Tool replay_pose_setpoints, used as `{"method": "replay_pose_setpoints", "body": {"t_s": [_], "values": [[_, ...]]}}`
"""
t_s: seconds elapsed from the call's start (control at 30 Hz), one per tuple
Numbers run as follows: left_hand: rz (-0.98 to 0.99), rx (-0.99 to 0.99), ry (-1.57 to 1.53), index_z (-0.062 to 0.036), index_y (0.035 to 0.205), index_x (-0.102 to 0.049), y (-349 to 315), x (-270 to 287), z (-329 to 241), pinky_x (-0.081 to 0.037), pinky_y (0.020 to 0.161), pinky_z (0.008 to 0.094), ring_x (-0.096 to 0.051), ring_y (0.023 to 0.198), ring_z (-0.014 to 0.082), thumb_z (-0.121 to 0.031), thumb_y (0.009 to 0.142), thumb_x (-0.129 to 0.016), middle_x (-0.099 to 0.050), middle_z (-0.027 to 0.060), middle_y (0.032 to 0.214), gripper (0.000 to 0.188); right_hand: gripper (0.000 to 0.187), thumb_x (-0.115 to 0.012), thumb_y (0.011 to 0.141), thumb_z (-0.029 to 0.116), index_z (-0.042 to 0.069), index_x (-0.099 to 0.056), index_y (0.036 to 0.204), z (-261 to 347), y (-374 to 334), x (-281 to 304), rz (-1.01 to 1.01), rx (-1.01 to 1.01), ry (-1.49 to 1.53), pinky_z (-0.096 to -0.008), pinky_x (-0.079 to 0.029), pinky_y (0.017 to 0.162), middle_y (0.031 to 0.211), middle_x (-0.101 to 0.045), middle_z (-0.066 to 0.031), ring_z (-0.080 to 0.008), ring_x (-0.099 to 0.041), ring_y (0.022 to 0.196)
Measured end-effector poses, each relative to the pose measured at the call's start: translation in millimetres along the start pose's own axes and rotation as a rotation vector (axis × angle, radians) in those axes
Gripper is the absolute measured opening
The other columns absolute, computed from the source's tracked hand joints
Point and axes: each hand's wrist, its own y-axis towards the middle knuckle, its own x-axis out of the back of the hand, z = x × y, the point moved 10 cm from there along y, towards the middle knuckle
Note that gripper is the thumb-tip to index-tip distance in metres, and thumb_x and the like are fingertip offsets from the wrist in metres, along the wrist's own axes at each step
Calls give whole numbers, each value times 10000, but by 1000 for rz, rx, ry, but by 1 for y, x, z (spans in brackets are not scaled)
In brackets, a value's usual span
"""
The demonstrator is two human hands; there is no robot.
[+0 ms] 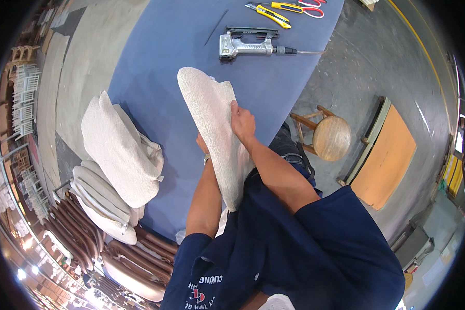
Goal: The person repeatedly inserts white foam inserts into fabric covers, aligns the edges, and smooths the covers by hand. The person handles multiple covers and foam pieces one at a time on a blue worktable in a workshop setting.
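Note:
In front of my chest I hold up a seat pad covered in off-white textured fabric, tilted on edge above the blue table. My right hand grips its right edge, thumb on the fabric. Behind the pad's left side is my left hand; most of its fingers are hidden, and it appears closed on the pad from underneath. Loose fabric shows at the pad's upper right edge. To the left on the table lies a heap of off-white fabric covers.
On the blue table lie a silver staple gun with an air hose, a yellow utility knife and red-handled scissors. Brown padded pieces are stacked lower left. A wooden stool and an orange-topped board stand right.

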Motion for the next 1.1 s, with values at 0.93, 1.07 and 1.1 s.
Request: {"method": "replay_pose_setpoints", "body": {"t_s": [0.93, 1.07, 1.1], "values": [[-164, -244, 376, -239, 1503, -488, 4, 6, -37, -541, 636, 560, -703, 788, 470, -502, 1074, -387, -728, 223, 884, 513, 648, -366, 1054, 555, 35, -752, 1057, 9, -1, -3, -46, 58, -192, -595, -477, 945, 1053, -693, -322, -549, -630, 1049], [-136, -219, 357, -233, 1497, -494, 5, 6, -40, -545, 643, 551, -710, 792, 462, -524, 1065, -391, -735, 218, 892, 531, 643, -371, 1053, 547, 27, -750, 1048, 7, 1, -4, -48, 43, -191, -596, -470, 954, 1061, -691, -325, -549, -624, 1062], [-126, -200, 352, -230, 1496, -496, 4, 6, -37, -546, 644, 548, -712, 791, 459, -529, 1063, -394, -736, 217, 895, 535, 643, -373, 1053, 546, 25, -750, 1048, 8, 1, -5, -45, 46, -188, -595, -470, 954, 1061, -690, -326, -549, -625, 1061]]}}
